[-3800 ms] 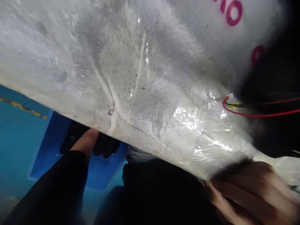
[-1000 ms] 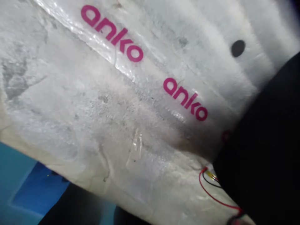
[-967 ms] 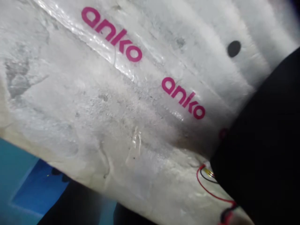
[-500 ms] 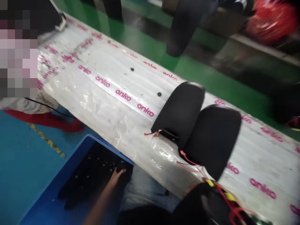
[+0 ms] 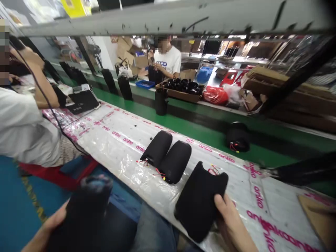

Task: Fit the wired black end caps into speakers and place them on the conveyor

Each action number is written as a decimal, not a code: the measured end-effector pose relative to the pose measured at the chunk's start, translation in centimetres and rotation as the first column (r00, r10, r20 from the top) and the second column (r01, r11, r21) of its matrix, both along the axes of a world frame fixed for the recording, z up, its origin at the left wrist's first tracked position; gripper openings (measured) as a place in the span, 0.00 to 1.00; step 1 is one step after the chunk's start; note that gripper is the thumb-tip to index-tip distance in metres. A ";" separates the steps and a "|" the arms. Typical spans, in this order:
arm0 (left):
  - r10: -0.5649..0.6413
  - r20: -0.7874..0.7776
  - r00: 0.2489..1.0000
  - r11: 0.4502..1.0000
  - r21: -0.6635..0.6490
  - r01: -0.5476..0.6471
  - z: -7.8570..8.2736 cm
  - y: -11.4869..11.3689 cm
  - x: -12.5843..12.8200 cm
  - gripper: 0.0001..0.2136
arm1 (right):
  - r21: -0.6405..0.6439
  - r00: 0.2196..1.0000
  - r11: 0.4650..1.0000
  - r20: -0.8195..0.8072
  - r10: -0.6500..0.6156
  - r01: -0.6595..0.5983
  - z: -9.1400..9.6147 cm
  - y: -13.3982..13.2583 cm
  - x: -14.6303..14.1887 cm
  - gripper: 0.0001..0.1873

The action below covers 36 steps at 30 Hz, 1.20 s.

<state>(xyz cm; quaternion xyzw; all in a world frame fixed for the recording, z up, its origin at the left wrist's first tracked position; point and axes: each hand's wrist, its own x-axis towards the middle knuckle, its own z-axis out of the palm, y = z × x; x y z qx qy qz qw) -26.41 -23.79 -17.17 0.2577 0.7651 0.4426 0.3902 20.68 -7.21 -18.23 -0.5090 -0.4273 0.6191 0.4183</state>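
My right hand (image 5: 232, 215) grips the side of a black fabric-covered speaker body (image 5: 201, 203), tilted above the table edge. Thin red and yellow wires (image 5: 214, 170) show at its notched end. In my left hand (image 5: 56, 217), at the lower left, is a black plastic shell (image 5: 89, 210) with a loop-like top; it is blurred, and my fingers are partly hidden behind it. Two more black speaker bodies (image 5: 159, 147) lie side by side on the plastic-covered table (image 5: 118, 150), wires at their near ends.
A blue bin (image 5: 124, 206) is beneath the shell in my left hand. A person (image 5: 23, 122) sits at the left; another person (image 5: 168, 61) works across the green conveyor (image 5: 183, 120), which carries black housings. A grey beam (image 5: 168, 17) crosses overhead. Cardboard (image 5: 317, 220) lies at the right.
The view has lifted and widened. My left hand has come out of the blue bin with a black shell. The speaker body with wires at the lower right is now upheld in my right hand.
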 end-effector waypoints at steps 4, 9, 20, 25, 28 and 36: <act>-0.205 -0.194 0.959 0.967 0.112 0.230 6.9 13.3 -0.3 0.55 | 0.094 0.998 0.995 -0.062 0.031 -0.025 1.6 2.7 -0.7 0.56; -0.418 -0.341 0.842 0.874 0.101 0.475 9.8 27.5 2.9 0.47 | 0.147 0.992 0.989 -0.125 0.025 -0.006 0.3 1.9 -1.2 0.62; -0.469 -0.464 0.752 0.834 0.048 0.550 6.5 32.9 3.0 0.49 | 0.381 0.840 0.843 0.523 0.143 -0.381 0.9 2.4 -3.1 0.56; -0.374 -0.474 0.797 0.875 0.105 0.472 5.8 32.1 2.4 0.50 | 0.322 0.851 0.836 0.443 0.281 -0.444 6.2 6.5 0.9 0.50; -0.338 -0.444 0.830 0.876 0.173 0.450 5.3 31.1 2.3 0.48 | 0.422 0.919 0.884 0.393 0.022 -0.201 9.9 11.9 4.3 0.38; -0.137 -0.273 0.952 0.886 0.396 0.241 1.4 25.7 0.9 0.50 | 0.455 0.891 0.862 0.264 -0.369 0.222 11.8 19.9 5.0 0.24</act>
